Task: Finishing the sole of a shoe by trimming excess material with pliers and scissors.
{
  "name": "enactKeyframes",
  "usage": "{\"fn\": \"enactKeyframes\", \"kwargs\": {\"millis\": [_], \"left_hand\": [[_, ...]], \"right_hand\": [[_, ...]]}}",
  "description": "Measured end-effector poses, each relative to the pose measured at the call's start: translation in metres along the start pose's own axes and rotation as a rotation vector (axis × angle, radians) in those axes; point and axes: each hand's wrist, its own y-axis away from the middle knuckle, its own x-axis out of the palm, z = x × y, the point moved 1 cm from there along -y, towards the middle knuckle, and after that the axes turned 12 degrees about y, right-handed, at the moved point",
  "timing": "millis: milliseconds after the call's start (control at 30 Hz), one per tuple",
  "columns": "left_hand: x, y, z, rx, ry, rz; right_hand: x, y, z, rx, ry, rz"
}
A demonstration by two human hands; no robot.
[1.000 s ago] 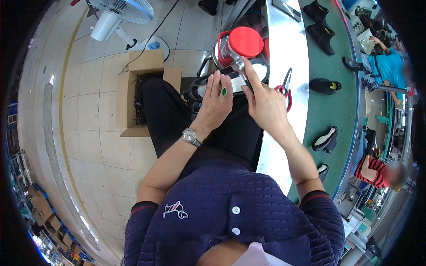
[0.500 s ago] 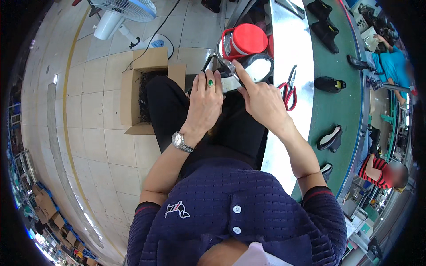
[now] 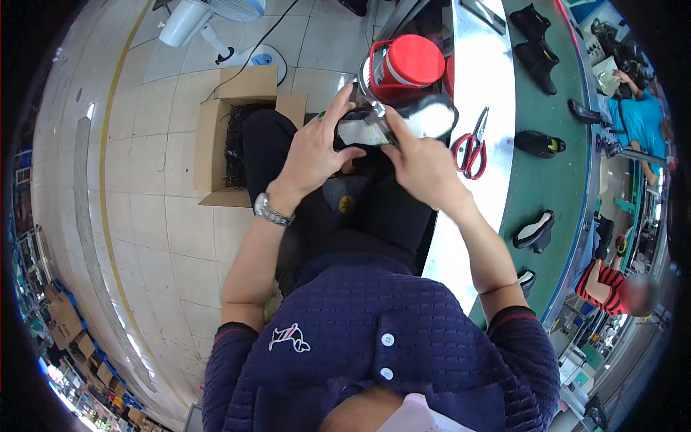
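Across my lap, beside the bench edge, lies a dark shoe [image 3: 430,121] with its white sole turned up. My left hand [image 3: 311,150] grips its left end, with the thumb on the near side and the fingers stretched along the far side. In my right hand [image 3: 426,162] is a hand tool with a shiny metal end [image 3: 378,109], held over the middle of the sole with the index finger along it. My fingers hide most of its handle, and I cannot make out its exact kind.
Red-handled scissors [image 3: 471,147] lie on the metal bench [image 3: 461,248] at my right, with a red-lidded jug [image 3: 416,61] behind the shoe. Several dark shoes stand on the green conveyor [image 3: 543,173] beyond. An open cardboard box [image 3: 210,147] and a fan [image 3: 191,25] stand to the left.
My left hand has turned and shifted left, from lying over the shoe to having thumb and fingers apart around its end. The right hand keeps the tool at the sole, nearly in place.
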Motion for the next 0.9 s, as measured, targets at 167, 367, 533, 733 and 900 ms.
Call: {"fn": "enactKeyframes", "kwargs": {"millis": [167, 367, 533, 733, 900], "left_hand": [[-0.027, 0.011, 0.002, 0.109, -0.111, 0.071], [-0.008, 0.092, -0.013, -0.466, 0.526, -0.068], [-0.031, 0.111, 0.002, -0.337, 0.098, -0.415], [-0.021, 0.127, 0.005, -0.341, 0.104, -0.321], [-0.001, 0.132, -0.004, -0.183, -0.194, -0.268]], "right_hand": [[-0.024, 0.012, -0.025, 0.068, -0.028, -0.162], [-0.01, 0.062, 0.002, 0.26, -0.628, 0.513], [-0.006, 0.052, 0.04, -0.168, -0.465, 0.386], [-0.033, 0.02, 0.072, -0.312, -0.101, 0.616], [-0.037, 0.016, 0.088, -0.471, 0.357, 0.603]]}}
